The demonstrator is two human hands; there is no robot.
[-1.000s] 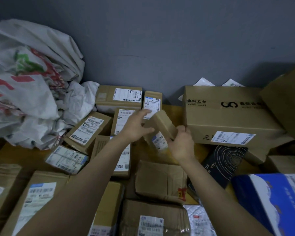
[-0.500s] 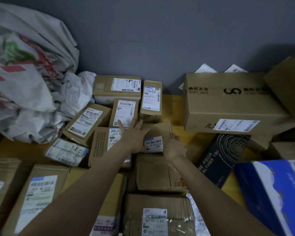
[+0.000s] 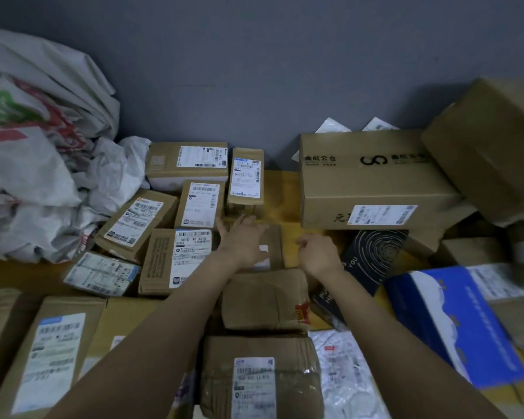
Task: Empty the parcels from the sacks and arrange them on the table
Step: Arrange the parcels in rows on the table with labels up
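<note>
A small brown parcel [image 3: 273,243] with a white label lies flat on the yellow table [image 3: 280,195] among several other labelled cardboard parcels. My left hand [image 3: 245,241] rests flat on top of it, fingers straight and spread. My right hand [image 3: 316,252] hovers just right of the parcel, off it, with fingers loosely curled and holding nothing. Crumpled white sacks [image 3: 34,164] with red and green print are heaped at the left against the wall.
A large brown carton [image 3: 372,179] stands at the right rear, with another tilted carton [image 3: 496,146] beyond it. A dark patterned box [image 3: 372,258] and a blue box [image 3: 454,325] lie at the right. Crumpled brown parcels [image 3: 263,300] sit near me.
The small parcel, held tilted in the air by both hands, was lowered flat onto the table. My right hand let go and drew right; my left hand lies on top.
</note>
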